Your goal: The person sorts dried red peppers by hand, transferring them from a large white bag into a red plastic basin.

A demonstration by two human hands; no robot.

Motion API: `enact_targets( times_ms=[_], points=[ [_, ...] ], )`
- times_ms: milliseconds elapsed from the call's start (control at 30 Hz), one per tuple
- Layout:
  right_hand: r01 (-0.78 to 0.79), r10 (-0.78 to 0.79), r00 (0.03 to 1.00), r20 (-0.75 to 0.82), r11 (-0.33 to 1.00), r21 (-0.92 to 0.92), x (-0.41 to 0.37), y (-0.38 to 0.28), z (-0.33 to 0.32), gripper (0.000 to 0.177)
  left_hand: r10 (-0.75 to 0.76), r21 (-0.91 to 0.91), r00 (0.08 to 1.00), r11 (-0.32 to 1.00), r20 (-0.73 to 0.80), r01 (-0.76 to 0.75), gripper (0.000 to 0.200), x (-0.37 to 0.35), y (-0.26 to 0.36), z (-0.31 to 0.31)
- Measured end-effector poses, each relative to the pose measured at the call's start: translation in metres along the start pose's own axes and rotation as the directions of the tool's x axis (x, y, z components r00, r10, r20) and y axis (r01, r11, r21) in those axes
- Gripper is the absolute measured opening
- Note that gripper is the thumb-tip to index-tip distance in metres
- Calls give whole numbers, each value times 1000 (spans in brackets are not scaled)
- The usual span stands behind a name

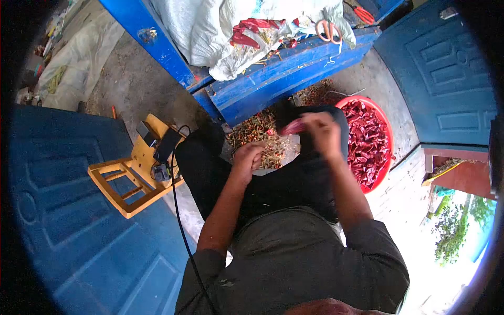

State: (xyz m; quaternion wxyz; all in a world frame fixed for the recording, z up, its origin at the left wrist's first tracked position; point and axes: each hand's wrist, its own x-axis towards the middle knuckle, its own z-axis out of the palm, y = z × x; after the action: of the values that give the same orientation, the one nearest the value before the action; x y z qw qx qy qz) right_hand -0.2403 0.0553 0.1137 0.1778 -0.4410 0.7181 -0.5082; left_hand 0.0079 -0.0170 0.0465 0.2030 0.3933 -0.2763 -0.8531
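My right hand (pixel 323 135) is blurred by motion above my right thigh and holds a dried red chilli (pixel 293 127), which points to the left. My left hand (pixel 249 159) is over my lap with its fingers curled together; what they hold, if anything, is hidden. Beneath and between both hands lies a heap of chilli stems and scraps (pixel 257 131) on the floor between my legs. To the right of my right knee stands a red basin (pixel 390 137) full of dried red chillies (pixel 366 140).
Ahead is a blue table (pixel 273 86) bearing a white sack (pixel 191 31) with chillies, orange-handled scissors (pixel 328 32) and a red-handled tool (pixel 363 14). A wooden chair (pixel 126 186) with small devices stands left. A black cable (pixel 178 215) runs along my left side.
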Motion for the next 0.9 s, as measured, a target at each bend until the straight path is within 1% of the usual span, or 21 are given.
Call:
enact_targets(
  times_ms=[33,67,100,133,167,233,267,300,333,367,400,433,467,500,533,633,700,800,833,867,900],
  points=[
    [61,-88,990,-107,971,-231,9,1,-34,7,8,-61,1000,998,-9,-8,22,2,-5,-8],
    [-74,10,983,-184,937,-342,13,-16,-68,8,26,-93,1000,995,-10,-27,19,2,-5,-12],
    [-142,69,963,-259,951,-273,15,14,-103,13,34,-107,999,994,-6,-35,19,3,-5,-10],
    [-219,106,963,-250,847,-484,13,23,-140,25,18,-60,999,998,-37,-21,19,2,-4,-9],
    [-137,14,986,-166,639,-757,8,32,-170,38,3,-12,998,1000,-66,-3,19,3,-4,-7],
    [-105,-28,988,-150,591,-799,9,16,-178,41,-23,-16,999,1000,-30,22,18,9,-10,-7],
    [-119,63,992,-108,745,-656,12,13,-179,39,-54,-2,999,999,4,54,18,14,-13,-5],
    [-167,154,986,-67,859,-484,20,-31,-148,37,-78,14,996,997,38,78,18,15,-16,-5],
    [-112,137,986,93,965,-239,25,-45,-126,34,-80,-17,997,997,18,81,19,16,-20,-4],
    [10,41,941,337,989,-148,35,-121,-92,29,-82,-49,997,995,1,82,20,20,-24,-2],
    [107,-113,889,444,994,38,41,-148,-62,28,-92,0,995,996,-24,92,19,21,-23,-2],
    [280,-359,777,517,933,228,47,-177,-33,29,-110,51,992,992,-59,113,17,16,-23,-3],
    [452,-576,623,528,817,357,46,-202,-5,31,-170,73,985,982,-27,172,17,12,-27,3],
    [592,-727,526,442,686,423,39,-231,22,25,-179,69,984,982,0,178,17,12,-29,14],
    [667,-704,227,673,616,419,41,-269,22,25,-195,65,981,979,7,194,16,5,-28,18],
    [581,-673,320,667,695,423,42,-269,29,23,-147,-2,988,989,-49,147,14,-6,-15,14],
    [552,-688,331,646,696,460,40,-269,33,21,-83,-39,989,996,-120,79,14,-14,-9,-4],
    [572,-715,306,628,666,479,37,-265,40,18,-38,-50,996,998,-77,34,13,-3,-21,-15],
    [592,-700,322,638,674,441,38,-261,42,17,-24,-65,999,998,-44,21,13,6,-27,-7],
    [602,-691,351,632,683,413,39,-257,45,17,-53,-88,998,995,-28,50,13,-1,-31,-9],
    [620,-707,348,615,666,415,40,-253,49,16,-49,-114,998,993,-35,44,13,-2,-24,-15]
  ],
)
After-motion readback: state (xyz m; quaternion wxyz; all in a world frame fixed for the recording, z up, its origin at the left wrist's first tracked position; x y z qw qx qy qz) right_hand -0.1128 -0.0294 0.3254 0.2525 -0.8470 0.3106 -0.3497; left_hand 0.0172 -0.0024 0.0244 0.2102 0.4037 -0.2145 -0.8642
